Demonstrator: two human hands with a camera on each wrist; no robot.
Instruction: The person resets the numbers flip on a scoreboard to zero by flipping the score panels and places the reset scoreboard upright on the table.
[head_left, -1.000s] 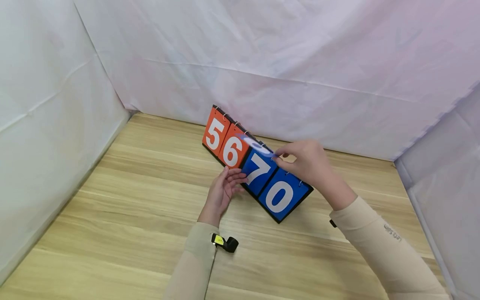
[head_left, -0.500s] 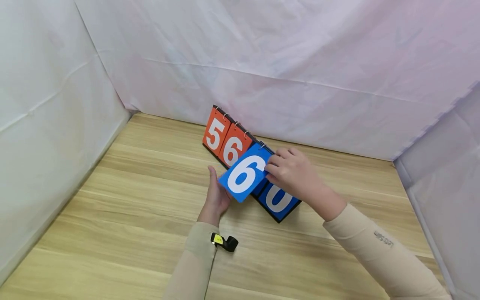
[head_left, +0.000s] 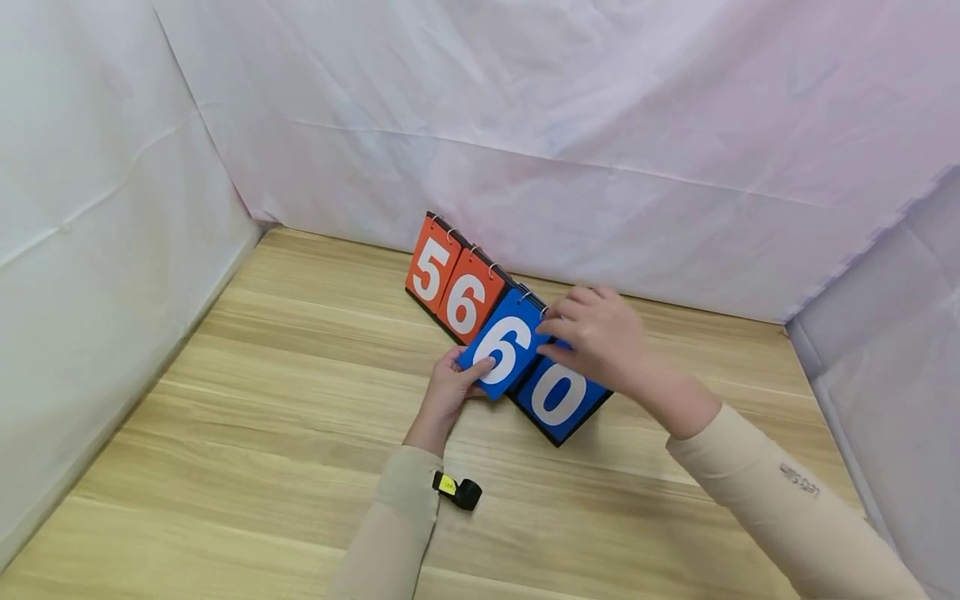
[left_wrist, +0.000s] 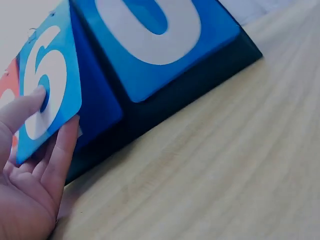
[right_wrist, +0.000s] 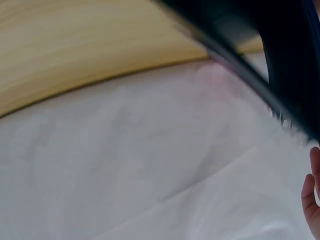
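A flip scoreboard [head_left: 557,444] stands slanted on the table. It shows orange number cards, a 5 [head_left: 430,271] and a 6 [head_left: 465,304], then a blue 6 card [head_left: 501,342] and a blue 0 card [head_left: 557,392]. My left hand [head_left: 444,392] pinches the lower corner of the blue 6 card, thumb on its face and fingers behind, as the left wrist view confirms. That card tilts out from the board, with another blue sheet behind it. My right hand [head_left: 600,337] is at the card's upper right edge by the rings, fingers and thumb apart; only fingertips [right_wrist: 309,192] show in the right wrist view.
The wooden table [head_left: 285,400] extends around the board. White cloth walls [head_left: 540,158] close in the back and both sides. A small black camera [head_left: 457,490] is strapped to the left wrist.
The blue 6 card has come over the rings and down in front of the 7. My left hand has taken hold of its lower corner, and my right fingers have loosened and moved up slightly.
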